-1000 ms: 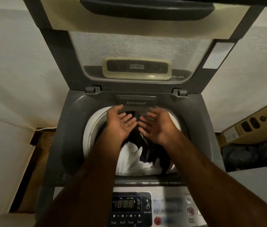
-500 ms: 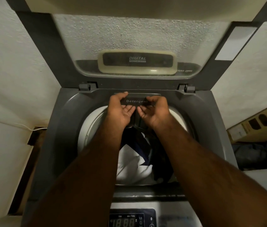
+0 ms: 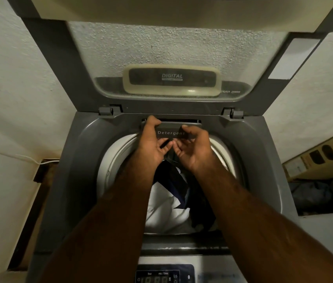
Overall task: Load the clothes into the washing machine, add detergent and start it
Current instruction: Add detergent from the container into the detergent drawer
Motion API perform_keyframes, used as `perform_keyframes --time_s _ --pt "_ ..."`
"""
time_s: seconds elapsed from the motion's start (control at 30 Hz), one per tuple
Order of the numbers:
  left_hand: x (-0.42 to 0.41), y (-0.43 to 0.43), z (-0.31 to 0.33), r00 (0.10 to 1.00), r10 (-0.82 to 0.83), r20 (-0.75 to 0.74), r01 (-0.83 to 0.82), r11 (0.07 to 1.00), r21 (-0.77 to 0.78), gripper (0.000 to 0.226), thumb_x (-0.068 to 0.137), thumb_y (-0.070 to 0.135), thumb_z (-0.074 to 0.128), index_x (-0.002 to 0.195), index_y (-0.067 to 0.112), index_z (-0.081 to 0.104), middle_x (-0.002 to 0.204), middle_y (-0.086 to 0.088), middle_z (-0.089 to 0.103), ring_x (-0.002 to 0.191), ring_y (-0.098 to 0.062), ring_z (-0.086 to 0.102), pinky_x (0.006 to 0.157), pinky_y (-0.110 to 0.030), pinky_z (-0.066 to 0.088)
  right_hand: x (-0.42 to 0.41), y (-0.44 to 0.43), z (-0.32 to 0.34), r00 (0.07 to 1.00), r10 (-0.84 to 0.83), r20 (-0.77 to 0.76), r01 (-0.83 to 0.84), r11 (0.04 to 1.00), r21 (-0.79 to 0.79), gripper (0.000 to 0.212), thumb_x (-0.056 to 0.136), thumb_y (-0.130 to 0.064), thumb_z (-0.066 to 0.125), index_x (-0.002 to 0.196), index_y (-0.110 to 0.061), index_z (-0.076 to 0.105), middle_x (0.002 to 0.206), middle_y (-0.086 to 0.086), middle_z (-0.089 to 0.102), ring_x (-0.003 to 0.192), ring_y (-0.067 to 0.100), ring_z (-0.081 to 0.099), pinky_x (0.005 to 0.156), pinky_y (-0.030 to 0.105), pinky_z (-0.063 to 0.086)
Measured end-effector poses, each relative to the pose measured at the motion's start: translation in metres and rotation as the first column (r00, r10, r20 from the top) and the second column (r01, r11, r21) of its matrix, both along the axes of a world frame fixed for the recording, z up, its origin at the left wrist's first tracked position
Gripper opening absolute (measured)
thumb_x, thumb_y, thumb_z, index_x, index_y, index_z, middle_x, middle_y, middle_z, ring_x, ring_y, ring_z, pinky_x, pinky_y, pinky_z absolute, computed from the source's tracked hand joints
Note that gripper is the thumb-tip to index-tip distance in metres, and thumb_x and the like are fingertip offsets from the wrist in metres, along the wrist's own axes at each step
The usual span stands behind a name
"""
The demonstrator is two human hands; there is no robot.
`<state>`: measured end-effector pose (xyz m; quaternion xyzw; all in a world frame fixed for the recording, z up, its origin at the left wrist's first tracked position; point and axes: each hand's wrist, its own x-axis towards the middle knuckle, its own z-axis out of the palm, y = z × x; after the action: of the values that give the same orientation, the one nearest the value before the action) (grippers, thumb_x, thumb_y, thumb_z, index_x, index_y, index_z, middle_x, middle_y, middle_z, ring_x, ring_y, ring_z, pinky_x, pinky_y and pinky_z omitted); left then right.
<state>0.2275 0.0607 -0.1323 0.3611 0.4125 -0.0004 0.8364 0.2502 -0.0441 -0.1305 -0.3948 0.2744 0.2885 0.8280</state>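
A grey top-loading washing machine (image 3: 84, 160) stands in front of me with its glass lid (image 3: 173, 50) raised. White and dark clothes (image 3: 167, 207) lie in the drum. At the back rim sits a grey drawer marked "Detergent" (image 3: 170, 129); it has slid a little out, and a dark gap shows behind it. My left hand (image 3: 151, 144) grips the drawer's left end, thumb on top. My right hand (image 3: 192, 148) holds its right end from below, with the thumb on top.
The control panel (image 3: 165, 274) with a digital display lies at the bottom edge. White walls close in on both sides. A cardboard box (image 3: 322, 158) and dark cloth (image 3: 320, 195) lie to the right. A white cable (image 3: 28, 158) runs along the left wall.
Both hands moved from over the drum up to the detergent drawer and took hold of it. The drawer has started to slide out toward me.
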Motion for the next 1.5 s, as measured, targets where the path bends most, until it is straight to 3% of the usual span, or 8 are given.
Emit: perform_keyframes --time_s 0.47,0.67,0.97,1.07,1.13,1.27,1.37,1.5 --pt "-0.042 -0.011 -0.001 0.999 -0.041 -0.002 0.041 0.999 0.012 0.03 0.08 0.039 0.063 0.098 0.015 0.067 0.077 0.0 0.072 0.074 -0.015 0.068 0.064 -0.027 0.052 -0.043 -0.022 0.001 0.999 0.007 0.039 -0.008 0.999 0.039 0.046 0.089 -0.038 0.068 0.124 -0.009 0.064 0.105 0.011 0.072 0.09 0.02 0.071 0.07 0.027 0.058" --pt "-0.043 -0.013 0.008 0.996 -0.073 -0.041 0.075 0.997 0.033 0.031 0.078 0.043 0.062 0.096 0.018 0.067 0.073 0.003 0.074 0.079 -0.014 0.07 0.069 -0.031 0.051 -0.044 -0.02 0.004 0.998 0.032 0.052 -0.026 0.994 -0.109 0.032 0.088 -0.044 0.066 0.106 -0.018 0.067 0.096 0.008 0.072 0.09 0.02 0.068 0.078 0.03 0.056" --pt "-0.046 -0.007 -0.001 0.986 -0.142 -0.091 0.144 0.989 0.021 0.032 0.089 0.035 0.055 0.109 0.011 0.06 0.112 -0.011 0.067 0.105 -0.026 0.067 0.076 -0.039 0.054 -0.029 -0.024 -0.015 0.98 0.199 0.011 -0.189 0.943 -0.272 0.038 0.085 -0.044 0.058 0.106 -0.014 0.067 0.099 0.006 0.07 0.096 0.02 0.067 0.074 0.032 0.055" --pt "-0.048 -0.01 0.004 0.974 -0.184 -0.132 0.189 0.982 0.024 0.027 0.091 0.038 0.054 0.098 0.013 0.053 0.11 -0.012 0.066 0.102 -0.028 0.066 0.077 -0.042 0.054 -0.033 -0.028 -0.009 0.969 0.247 0.007 -0.235 0.931 -0.281 0.035 0.091 -0.046 0.056 0.101 -0.013 0.063 0.097 0.006 0.065 0.091 0.019 0.064 0.073 0.031 0.055" --pt "-0.053 -0.015 0.006 0.953 -0.242 -0.18 0.255 0.966 0.051 0.029 0.092 0.037 0.052 0.107 0.012 0.049 0.104 -0.013 0.064 0.1 -0.03 0.065 0.08 -0.043 0.052 -0.038 -0.032 -0.003 0.956 0.294 -0.014 -0.284 0.908 -0.31 0.035 0.093 -0.046 0.053 0.098 -0.012 0.062 0.09 0.007 0.062 0.08 0.019 0.061 0.066 0.031 0.053" --pt "-0.068 -0.04 0.016 0.794 -0.514 -0.325 0.595 0.768 0.238 0.02 0.093 0.024 0.048 0.099 0.009 0.059 0.097 -0.014 0.064 0.086 -0.028 0.063 0.076 -0.036 0.05 -0.056 -0.05 0.015 0.894 0.443 0.069 -0.336 0.765 -0.549 0.015 0.089 -0.023 0.057 0.09 -0.01 0.064 0.081 0.011 0.059 0.069 0.024 0.056 0.059 0.031 0.046" --pt "-0.07 -0.065 0.031 0.686 -0.594 -0.42 0.725 0.507 0.466 0.025 0.091 0.013 0.045 0.097 0.005 0.069 0.096 -0.017 0.072 0.078 -0.027 0.066 0.067 -0.032 0.051 -0.069 -0.073 0.033 0.742 0.645 0.184 -0.275 0.543 -0.793 0.017 0.083 -0.009 0.055 0.083 -0.002 0.071 0.078 0.018 0.067 0.073 0.027 0.061 0.065 0.04 0.05" --pt "-0.073 -0.093 0.064 0.55 -0.669 -0.501 0.717 0.07 0.694 0.018 0.084 0.006 0.049 0.078 0.01 0.066 0.083 -0.019 0.07 0.081 -0.034 0.068 0.074 -0.041 0.054 -0.084 -0.118 0.074 0.558 0.813 0.165 -0.158 0.299 -0.941 0.021 0.084 -0.014 0.059 0.098 -0.013 0.075 0.104 0.01 0.076 0.1 0.026 0.069 0.092 0.04 0.055"
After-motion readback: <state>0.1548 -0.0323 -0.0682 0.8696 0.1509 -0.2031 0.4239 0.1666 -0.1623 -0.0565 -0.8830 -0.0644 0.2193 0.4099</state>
